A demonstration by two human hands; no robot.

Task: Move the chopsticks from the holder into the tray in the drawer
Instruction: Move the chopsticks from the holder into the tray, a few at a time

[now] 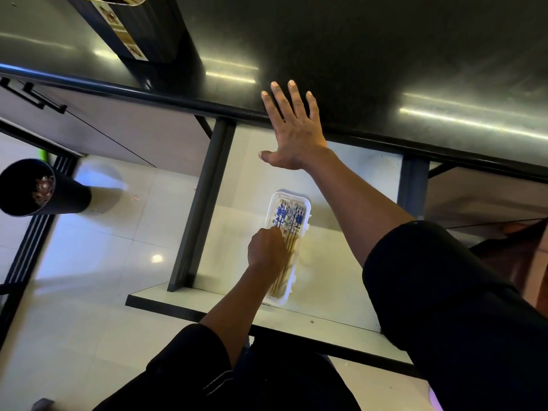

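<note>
Several chopsticks [289, 232] are seen lying lengthwise in a white tray [305, 209], patterned blue-and-white ends toward 12 o'clock, plain wooden ends toward 6 o'clock. Tray is set on the floor of an open drawer [341, 277], near the drawer's front edge, left of centre.

Left hand [267, 247] is placed over the tray's left side, at 9 o'clock from the sticks' midpoint. Fingers are curled down onto the chopsticks; contact is visible, but whether anything is pinched cannot be told, since the fingertips are hidden under the knuckles.

Right hand [292, 132] is laid flat on the front edge of the dark countertop [385, 54], at 12 o'clock from the tray. Fingers are spread wide, thumb out to the side, nothing held.

Dark holder [130, 28] is stood on the countertop at 11 o'clock from the tray, well apart from it; light stick tips are visible at its top rim, cut off by the frame edge.

Black cylindrical bin [38, 188] is stood on the tiled floor [103, 277] at 9 o'clock, well left of the drawer.
</note>
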